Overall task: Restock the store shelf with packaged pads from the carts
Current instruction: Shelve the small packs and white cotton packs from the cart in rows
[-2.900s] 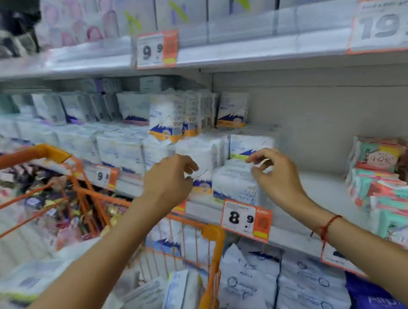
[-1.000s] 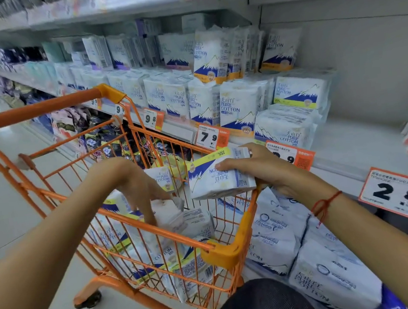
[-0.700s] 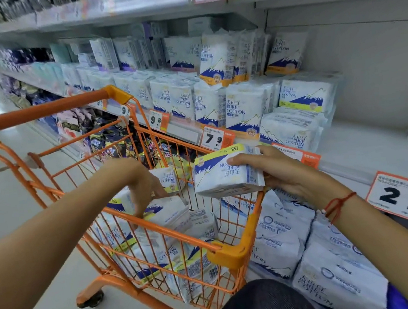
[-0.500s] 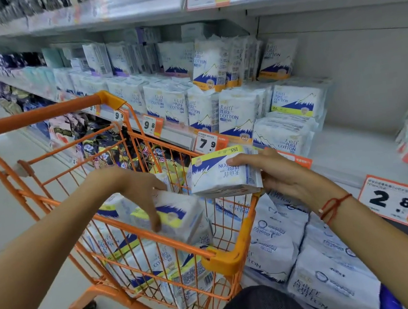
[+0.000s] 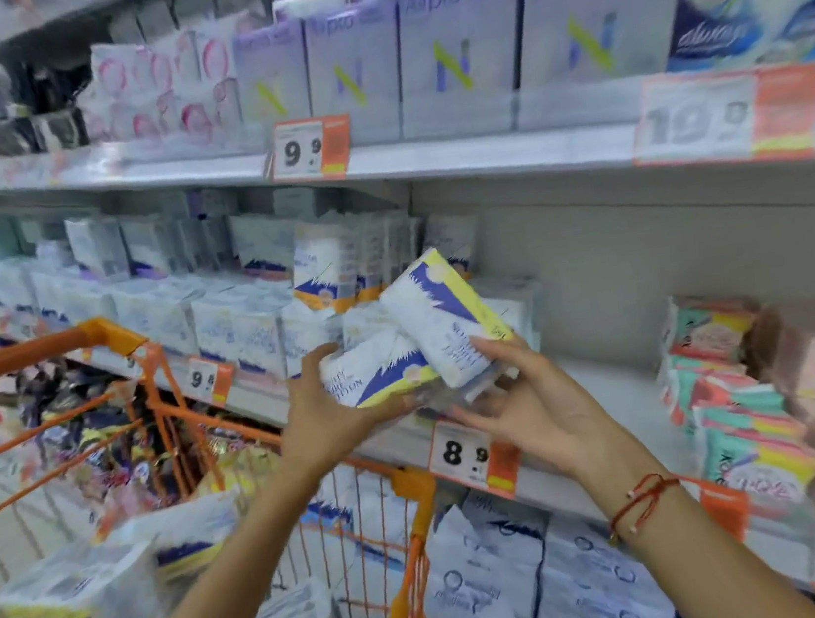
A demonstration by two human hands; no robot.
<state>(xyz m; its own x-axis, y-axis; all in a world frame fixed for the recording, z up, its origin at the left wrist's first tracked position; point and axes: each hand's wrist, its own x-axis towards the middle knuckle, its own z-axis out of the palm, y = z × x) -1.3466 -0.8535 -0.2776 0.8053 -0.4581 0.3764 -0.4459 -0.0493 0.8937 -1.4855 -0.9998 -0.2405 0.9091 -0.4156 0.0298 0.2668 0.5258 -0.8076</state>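
Observation:
Two white pad packs with blue mountain print and yellow trim are raised in front of the middle shelf (image 5: 612, 385). My left hand (image 5: 326, 413) grips the lower pack (image 5: 377, 372) from below. My right hand (image 5: 521, 397) holds the upper tilted pack (image 5: 443, 319) from the right side, fingers spread along it. Both packs touch each other just in front of the stacked white packs (image 5: 252, 324) on the shelf. The orange cart (image 5: 408, 485) stands at lower left with more packs (image 5: 80, 595) inside.
Purple boxes (image 5: 460, 53) and a blue pack fill the top shelf. Colourful pink and teal packs (image 5: 738, 400) lie on the shelf at right. Large white packs (image 5: 536, 592) sit on the lowest shelf. Orange price tags (image 5: 471, 456) line the shelf edges.
Both hands have risen from the cart to the shelf, each with a pack. The view has tilted upward toward the shelves.

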